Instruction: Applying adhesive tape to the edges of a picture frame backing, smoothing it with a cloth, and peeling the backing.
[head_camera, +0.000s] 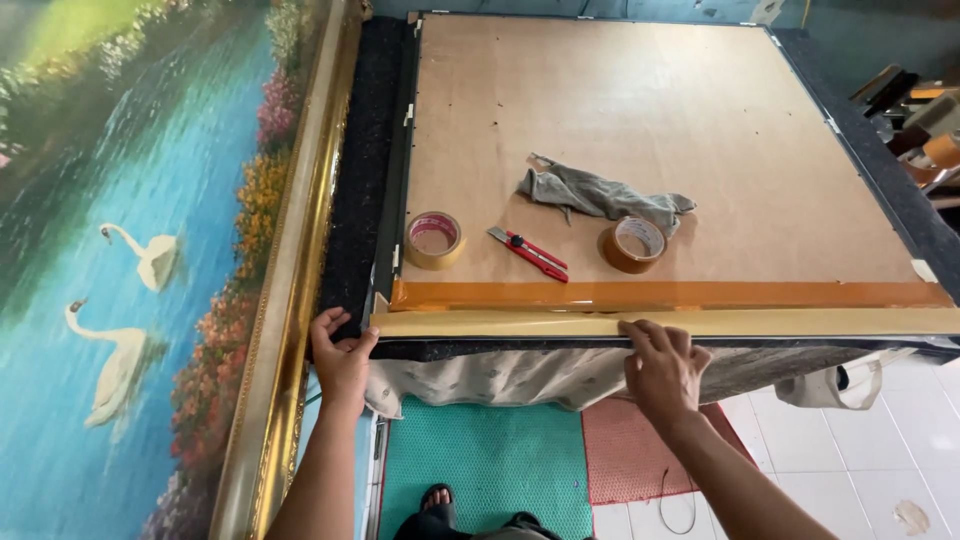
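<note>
Matt brown fibreboard backing (640, 120), glossy tan tape strip (660, 322), crumpled grey cloth rag (600, 195), shiny gilt frame (290, 260).

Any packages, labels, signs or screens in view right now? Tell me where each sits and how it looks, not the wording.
No packages, signs or screens show.
Tape roll: left on the brown backing board, round, tan with a pinkish printed core.
Tape roll: middle of the board, beside the grey rag, round, brown with a pale printed core.
Utility knife: between the rolls, slim, red and grey.

packages: none | labels: none | signs: none | screens: none
</note>
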